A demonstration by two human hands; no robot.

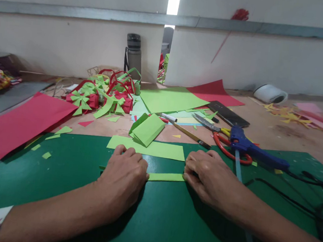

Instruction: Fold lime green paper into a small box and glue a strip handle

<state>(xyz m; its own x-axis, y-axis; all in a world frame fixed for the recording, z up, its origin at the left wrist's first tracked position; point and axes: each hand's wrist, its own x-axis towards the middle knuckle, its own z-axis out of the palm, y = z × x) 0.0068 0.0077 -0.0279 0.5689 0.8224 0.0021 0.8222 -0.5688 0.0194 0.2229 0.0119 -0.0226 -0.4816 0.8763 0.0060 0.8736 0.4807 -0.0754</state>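
- Both hands are laid on the green mat [168,222]: left hand [124,173] and right hand [206,175], fingers curled down, each clamped on one end of a narrow green strip [165,177].
- Several red-and-green pieces [100,97] are seen finished further back on the counter.
- This strip is judged merely cut and pressed; the glue gun [251,147] lies untouched.

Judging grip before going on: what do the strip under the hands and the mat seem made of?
The strip, pressed under left hand and right hand, looks like thin matte paper: flat, crisp straight edges. The mat looks like smooth plastic or rubber, with a soft sheen; unsure which.
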